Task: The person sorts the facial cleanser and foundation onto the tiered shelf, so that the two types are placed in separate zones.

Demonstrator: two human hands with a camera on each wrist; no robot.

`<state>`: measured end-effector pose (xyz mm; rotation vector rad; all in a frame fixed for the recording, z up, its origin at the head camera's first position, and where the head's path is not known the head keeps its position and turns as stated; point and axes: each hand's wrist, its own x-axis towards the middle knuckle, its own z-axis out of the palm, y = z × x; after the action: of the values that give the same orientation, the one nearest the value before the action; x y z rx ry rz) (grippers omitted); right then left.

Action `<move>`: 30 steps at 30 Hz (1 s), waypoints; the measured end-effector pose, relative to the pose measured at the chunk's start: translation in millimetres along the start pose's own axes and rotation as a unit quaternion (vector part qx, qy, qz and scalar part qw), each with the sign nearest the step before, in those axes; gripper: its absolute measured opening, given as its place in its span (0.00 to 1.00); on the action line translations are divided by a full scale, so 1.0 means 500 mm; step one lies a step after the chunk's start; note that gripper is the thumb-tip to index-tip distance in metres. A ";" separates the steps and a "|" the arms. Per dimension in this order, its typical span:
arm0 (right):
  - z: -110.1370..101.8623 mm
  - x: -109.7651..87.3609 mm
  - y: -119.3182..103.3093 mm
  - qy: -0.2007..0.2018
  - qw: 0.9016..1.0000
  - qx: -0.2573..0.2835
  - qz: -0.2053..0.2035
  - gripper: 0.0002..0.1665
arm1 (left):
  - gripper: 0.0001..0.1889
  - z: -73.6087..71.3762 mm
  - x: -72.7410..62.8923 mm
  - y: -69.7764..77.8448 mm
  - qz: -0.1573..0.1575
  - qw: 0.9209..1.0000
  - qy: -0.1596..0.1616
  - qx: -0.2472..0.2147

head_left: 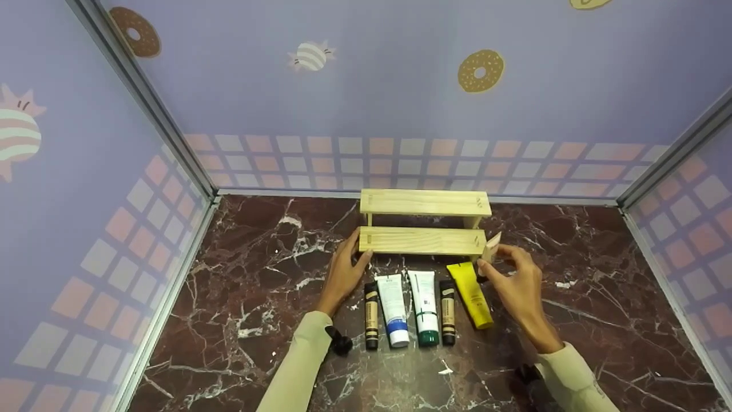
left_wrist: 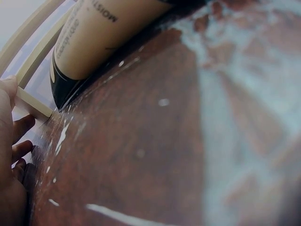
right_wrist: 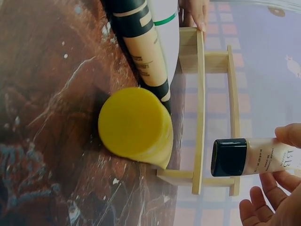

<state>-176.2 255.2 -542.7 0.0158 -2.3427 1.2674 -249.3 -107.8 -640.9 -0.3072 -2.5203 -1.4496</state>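
head view: my left hand (head_left: 344,276) grasps the left end of the wooden shelf (head_left: 422,240) at its lower board, thumb toward the front corner. my right hand (head_left: 519,281) is at the other end, with a small beige tube (right_wrist: 259,156) pinched between thumb and fingers. from above i see mostly its pale flat end, raised just beside the right end of the lower board, and little of its cap.

the right wrist view gives me what the head view leaves out: the black cap (right_wrist: 229,157) at the tube's far end and the letters "bb" on its body, partly covered by my fingers. the left wrist view shows my thumb against a pale wooden edge and my other fingers bent past it; most of the shelf falls outside that picture.

a row lies on the dark marbled tabletop (head_left: 274,269) in front of the shelf: a tan-and-black tube (head_left: 372,315), a white tube with a blue band (head_left: 393,300), a white tube with a green cap (head_left: 423,294), a second tan-and-black tube (head_left: 448,312) and a slanted yellow tube (head_left: 472,294). the yellow one is nearest my right hand, and in the right wrist view its round end hides most of its own body. behind the shelf stands a lilac wall (head_left: 389,86) with printed doughnuts.
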 end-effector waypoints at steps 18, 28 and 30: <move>0.043 0.014 -0.038 -0.021 1.000 -0.001 -0.023 0.22 | 0.37 0.004 0.006 0.001 -0.001 1.000 0.001 0.006; 0.062 0.033 -0.052 -0.049 0.999 0.017 -0.013 0.22 | 0.37 0.001 0.003 -0.001 0.001 1.000 -0.001 0.002; 0.065 0.038 -0.057 -0.052 0.998 0.019 -0.009 0.21 | 0.37 0.001 0.002 -0.003 0.003 1.000 0.002 0.003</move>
<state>-199.5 217.2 -527.7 0.1168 -2.4001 1.3327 -250.7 -108.0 -641.9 -0.3100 -2.5173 -1.4393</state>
